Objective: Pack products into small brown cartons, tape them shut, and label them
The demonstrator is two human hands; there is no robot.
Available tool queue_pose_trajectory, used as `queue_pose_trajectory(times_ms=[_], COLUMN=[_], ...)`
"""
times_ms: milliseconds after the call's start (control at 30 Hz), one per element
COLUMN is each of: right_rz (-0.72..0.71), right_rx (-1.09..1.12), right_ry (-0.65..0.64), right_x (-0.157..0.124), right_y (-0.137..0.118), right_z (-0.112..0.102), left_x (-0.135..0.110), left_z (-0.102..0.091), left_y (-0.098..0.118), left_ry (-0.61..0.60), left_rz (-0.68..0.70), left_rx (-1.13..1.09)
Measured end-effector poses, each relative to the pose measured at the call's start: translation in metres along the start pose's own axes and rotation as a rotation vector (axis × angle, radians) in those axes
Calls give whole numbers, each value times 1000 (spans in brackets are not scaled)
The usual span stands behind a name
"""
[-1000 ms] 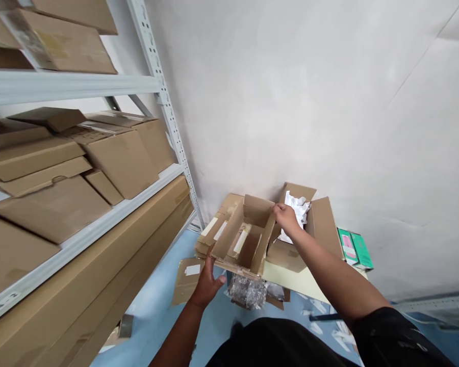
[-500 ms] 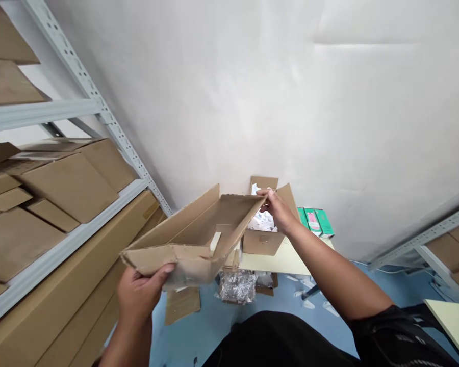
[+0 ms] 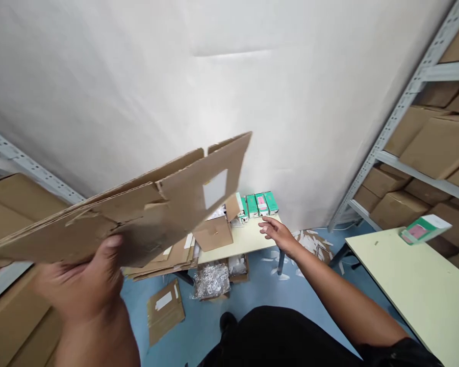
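A flattened cardboard box (image 3: 183, 188) with a white label on its side is held up at the left, tilted with its right end higher. My left hand (image 3: 87, 290) grips its lower edge, thumb on the near face and the other fingers hidden behind. My right hand (image 3: 277, 234) is off the cardboard, fingers stretched out and apart, above the end of a pale yellow table (image 3: 248, 242). Beyond those fingers stand several green boxes (image 3: 260, 204). An open carton (image 3: 214, 234) sits on the same table, partly behind the held cardboard.
Shelves of cartons (image 3: 436, 148) stand at the right, with more cartons (image 3: 23, 199) at the left. Flat cardboard (image 3: 166, 311) and paper scraps (image 3: 309, 244) lie on the floor. Bubble wrap (image 3: 212, 279) is under the table. Another table (image 3: 413, 270) holds a green box (image 3: 424, 229).
The cardboard box has gone from opened out to folded flat and moved up and left. My right hand has let go of it. The view has turned to the right.
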State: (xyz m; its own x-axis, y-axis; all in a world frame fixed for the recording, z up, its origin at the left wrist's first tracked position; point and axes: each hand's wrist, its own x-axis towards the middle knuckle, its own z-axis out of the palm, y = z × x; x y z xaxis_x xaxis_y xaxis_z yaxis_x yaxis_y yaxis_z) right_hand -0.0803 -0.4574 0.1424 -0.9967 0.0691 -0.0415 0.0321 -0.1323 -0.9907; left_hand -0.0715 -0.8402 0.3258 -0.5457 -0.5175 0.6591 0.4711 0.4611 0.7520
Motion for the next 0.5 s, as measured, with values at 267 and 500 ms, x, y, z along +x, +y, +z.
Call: queue_pose_trajectory(times_ms=[267,500], right_rz=[-204,-93], right_rx=[141,151], right_ry=[530,789], right_x=[-60,-127], right_y=[-6,4], right_z=[-120,-214], left_x=[-83,-149], left_z=[155,293], left_y=[36,28], left_ry=[-577,-1037], left_rz=[-260,-658], left_rx=[-391,-602])
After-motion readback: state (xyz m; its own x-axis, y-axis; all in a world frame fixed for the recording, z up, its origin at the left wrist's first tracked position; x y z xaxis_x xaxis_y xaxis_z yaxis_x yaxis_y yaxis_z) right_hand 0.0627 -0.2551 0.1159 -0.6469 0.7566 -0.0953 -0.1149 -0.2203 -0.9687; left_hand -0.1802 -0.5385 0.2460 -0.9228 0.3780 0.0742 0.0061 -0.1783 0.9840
